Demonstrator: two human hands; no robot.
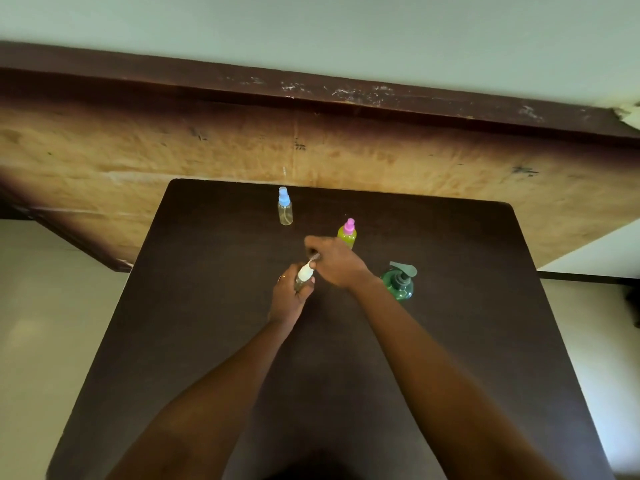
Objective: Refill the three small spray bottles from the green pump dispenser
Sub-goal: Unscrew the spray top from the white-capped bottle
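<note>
Near the far edge of the tabletop (194, 306) the blue-capped bottle (285, 211) stands upright and looks empty. Toward the middle, the left hand (289, 297) is wrapped around the white-capped bottle (299, 281), which leans to the right, and the right hand (337, 263) pinches the tip of its cap (305, 273). Behind the right hand stands the pink-capped bottle (347, 235) with yellow-green liquid, and the green dispenser (398, 284) stands beside the right wrist, toward the right edge.

Left hand (289, 299) grips white-capped bottle (305, 273) — right hand (337, 263) pinches its top.
</note>
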